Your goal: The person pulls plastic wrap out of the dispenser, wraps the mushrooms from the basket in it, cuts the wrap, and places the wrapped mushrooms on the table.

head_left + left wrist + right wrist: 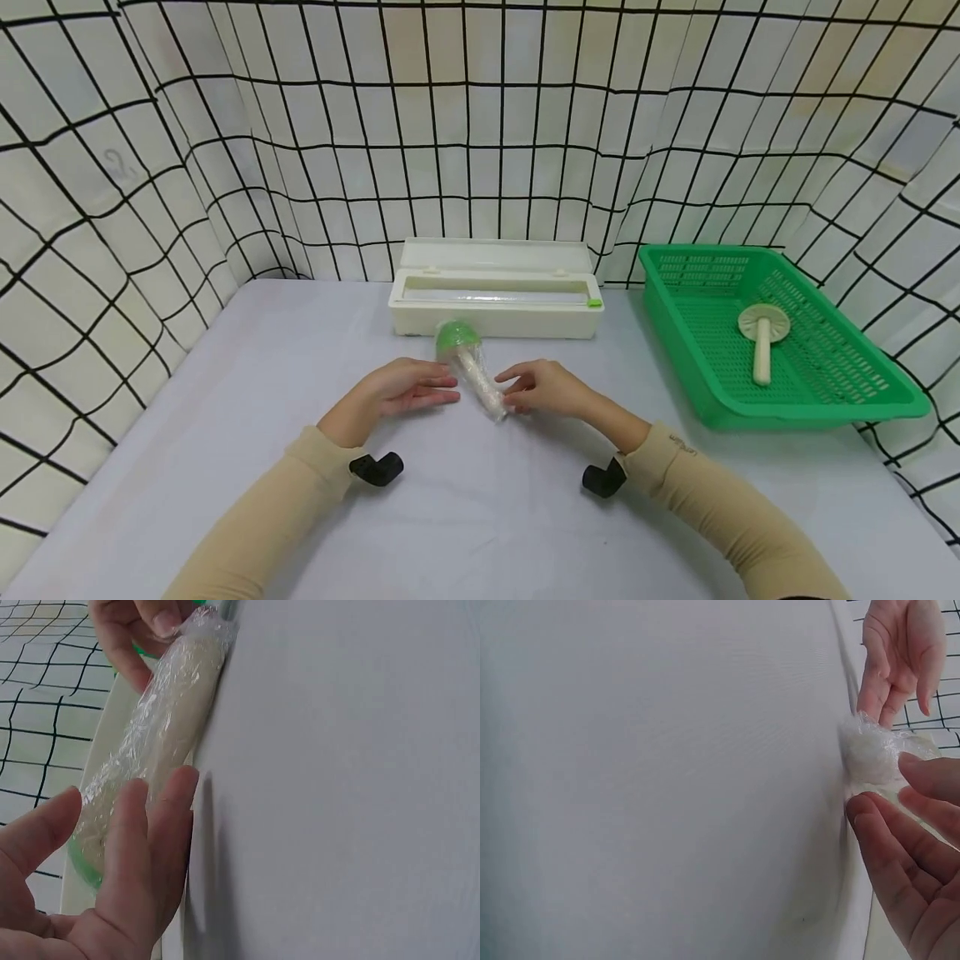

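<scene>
A mushroom-shaped piece [476,375] with a green cap and pale stem lies slanted on the table, wrapped in clear plastic film. Its cap points toward the white box and its stem end toward me. My left hand [412,387] is held with fingers extended beside the stem; in the left wrist view its fingertips [131,791] overlap the wrapped cap end. On the other side, my right hand [547,387] has loosely bent fingers right at the stem's near end. From the right wrist, its thumb overlaps the bunched film [874,754], with the other fingers spread below.
Behind the piece stands a white film-dispenser box [495,321], lid raised, with a roll inside and a green slider at its right. A green basket [817,412] at right holds an unwrapped cream mushroom-shaped piece [762,342]. Black netting [502,150] encloses the table's sides and back.
</scene>
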The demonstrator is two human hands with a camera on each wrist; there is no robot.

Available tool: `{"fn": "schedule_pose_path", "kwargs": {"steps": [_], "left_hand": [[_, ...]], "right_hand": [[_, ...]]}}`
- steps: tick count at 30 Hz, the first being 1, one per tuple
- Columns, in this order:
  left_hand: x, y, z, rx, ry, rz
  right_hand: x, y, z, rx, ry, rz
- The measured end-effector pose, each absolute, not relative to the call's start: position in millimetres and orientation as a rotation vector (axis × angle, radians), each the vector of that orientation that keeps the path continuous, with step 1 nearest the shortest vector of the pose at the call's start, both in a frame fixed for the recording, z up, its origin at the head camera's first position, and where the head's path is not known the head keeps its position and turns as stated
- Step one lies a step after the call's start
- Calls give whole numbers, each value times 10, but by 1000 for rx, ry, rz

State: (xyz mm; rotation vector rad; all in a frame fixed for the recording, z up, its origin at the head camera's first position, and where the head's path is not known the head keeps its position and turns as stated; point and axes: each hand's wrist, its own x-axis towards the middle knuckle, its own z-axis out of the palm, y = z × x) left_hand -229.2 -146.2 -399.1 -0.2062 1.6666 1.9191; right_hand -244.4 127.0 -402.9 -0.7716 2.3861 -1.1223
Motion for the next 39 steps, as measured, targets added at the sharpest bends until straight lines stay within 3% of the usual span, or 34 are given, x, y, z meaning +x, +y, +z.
{"fn": "schedule_pose_path", "kwargs": {"steps": [12, 26, 39], "left_hand": [[-2319, -1159, -3997, -291, 1712, 2034], [-2341, -1142, -4034, -359, 1737, 2093], [-2282, -1328, -3978, -270, 1875, 2014]], "right_hand": [[-2614, 1490, -3735, -869, 2624, -1069], [-2954, 1868, -3602, -667, 3116, -1339], [-3117, 1897, -3609, -513, 3184, -910]]}}
